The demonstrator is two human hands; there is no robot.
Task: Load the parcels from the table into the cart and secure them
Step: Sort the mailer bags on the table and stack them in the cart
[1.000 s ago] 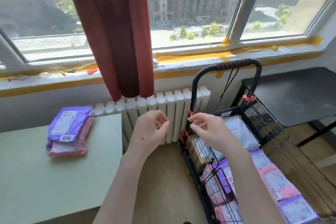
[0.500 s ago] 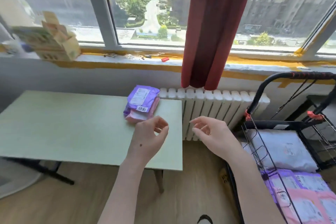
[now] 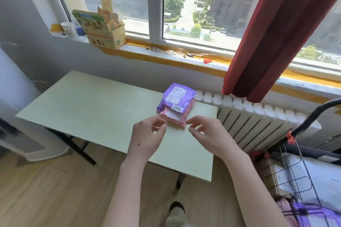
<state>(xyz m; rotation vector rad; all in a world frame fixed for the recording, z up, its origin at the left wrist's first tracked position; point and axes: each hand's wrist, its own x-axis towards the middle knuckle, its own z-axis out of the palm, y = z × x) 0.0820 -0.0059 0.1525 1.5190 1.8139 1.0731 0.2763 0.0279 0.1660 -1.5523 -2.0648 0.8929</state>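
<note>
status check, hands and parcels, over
Left hand, right hand open, empty. Purple parcel atop pink parcel on table. Nothing between hands and stack.

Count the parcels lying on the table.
2, stacked near the far right corner of the table: a purple parcel atop a pink parcel. Another could be hidden beneath.

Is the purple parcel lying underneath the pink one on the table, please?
No, the purple parcel lies on top of the pink parcel, whose near edge sticks out from under it on the table.
</note>
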